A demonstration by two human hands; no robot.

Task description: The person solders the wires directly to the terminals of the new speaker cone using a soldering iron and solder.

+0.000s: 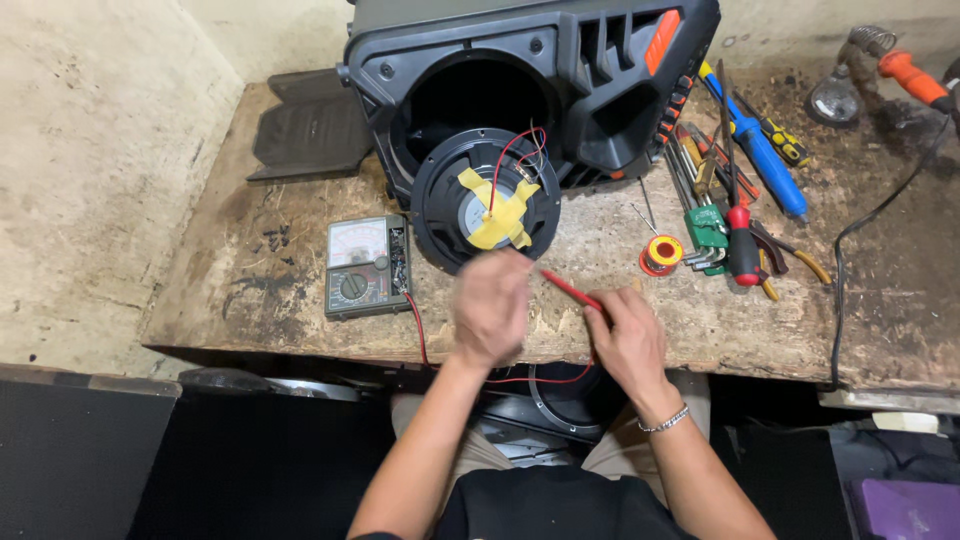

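The right hand (628, 335) pinches a red probe (572, 290) near the counter's (250, 290) front edge, its long axis pointing up-left toward the speaker (487, 200). The left hand (490, 305), blurred and loosely curled, lies nearer; its hold is unclear.

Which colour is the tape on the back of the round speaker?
The tape is yellow, crossed over the speaker magnet; the head view shows it.

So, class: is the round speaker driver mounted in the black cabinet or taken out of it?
Out. The speaker driver leans against the black cabinet on the workbench, its round opening empty; thin wires run up from the driver.
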